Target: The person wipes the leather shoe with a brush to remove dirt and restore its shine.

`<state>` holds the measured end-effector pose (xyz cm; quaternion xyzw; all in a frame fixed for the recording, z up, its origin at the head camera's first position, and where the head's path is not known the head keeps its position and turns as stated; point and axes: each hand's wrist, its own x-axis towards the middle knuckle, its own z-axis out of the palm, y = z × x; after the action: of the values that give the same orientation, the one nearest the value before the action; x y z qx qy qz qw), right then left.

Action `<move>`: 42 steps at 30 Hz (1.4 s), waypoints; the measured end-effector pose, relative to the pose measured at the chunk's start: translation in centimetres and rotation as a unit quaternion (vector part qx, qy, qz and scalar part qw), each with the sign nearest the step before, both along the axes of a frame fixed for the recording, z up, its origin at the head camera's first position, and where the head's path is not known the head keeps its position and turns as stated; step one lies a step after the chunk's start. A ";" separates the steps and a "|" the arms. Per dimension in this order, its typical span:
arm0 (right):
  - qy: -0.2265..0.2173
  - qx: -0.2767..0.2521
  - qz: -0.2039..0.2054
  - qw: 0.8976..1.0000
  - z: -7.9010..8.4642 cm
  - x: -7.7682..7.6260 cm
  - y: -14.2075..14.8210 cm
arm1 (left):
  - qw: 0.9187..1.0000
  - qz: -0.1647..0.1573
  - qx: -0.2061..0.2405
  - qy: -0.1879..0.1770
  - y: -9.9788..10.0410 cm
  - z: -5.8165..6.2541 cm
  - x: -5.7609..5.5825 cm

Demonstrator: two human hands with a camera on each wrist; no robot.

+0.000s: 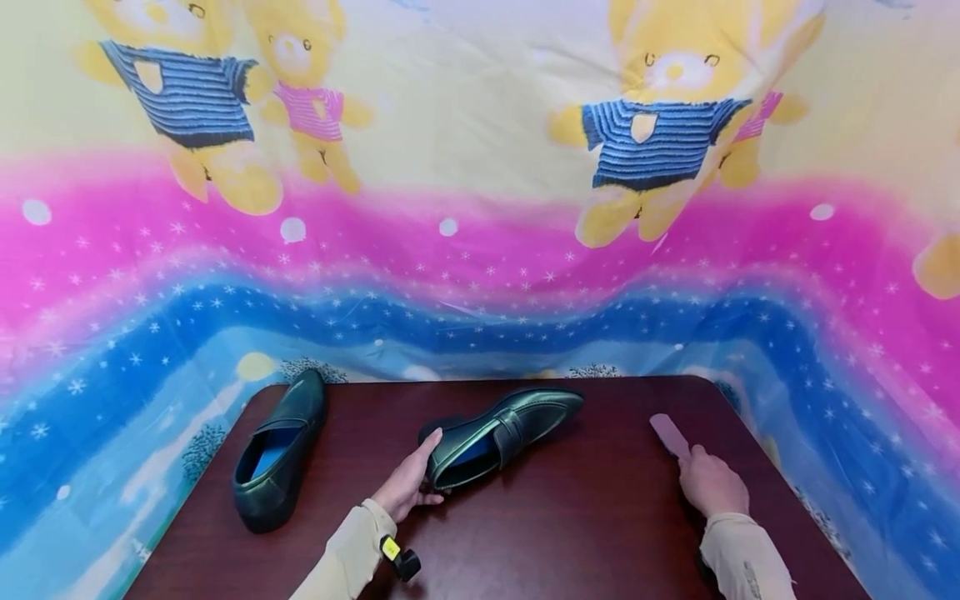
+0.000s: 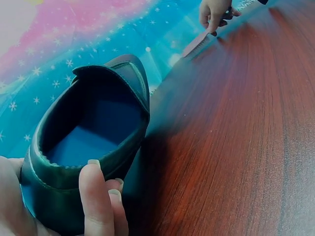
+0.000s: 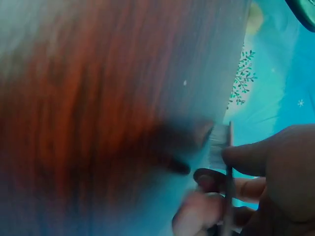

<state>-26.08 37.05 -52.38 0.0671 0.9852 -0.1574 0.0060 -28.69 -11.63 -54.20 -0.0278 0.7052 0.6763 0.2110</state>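
Note:
A dark loafer (image 1: 536, 419) lies in the middle of the table, toe pointing to the far right, its blue insole showing. My left hand (image 1: 408, 479) grips it round the heel; in the left wrist view the fingers curl against the heel's side, just below the rim of the shoe (image 2: 59, 189). Over at the right, my right hand (image 1: 714, 483) holds a flat, pale-backed brush (image 1: 669, 435) by its handle. Bristles show on the underside of the brush (image 2: 197, 45) in the left wrist view, facing the table. Brush and loafer are well apart.
The matching loafer (image 1: 296, 404) stands at the table's left side, toe toward the back. A dark red-brown wooden table (image 1: 570, 517) lies under everything. Behind it and along both sides hangs a printed cloth (image 1: 480, 258) with bears and snowflakes.

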 end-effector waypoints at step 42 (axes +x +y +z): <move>0.203 0.043 0.124 0.970 1.1 -1.1 -25.1 | 0.997 0.033 -0.054 0.033 0.1 0.8 1.2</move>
<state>-27.21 12.00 -51.30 -0.0884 0.9724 -0.1237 -0.1772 -27.49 -11.56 -53.40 -0.0402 0.7461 0.6443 0.1631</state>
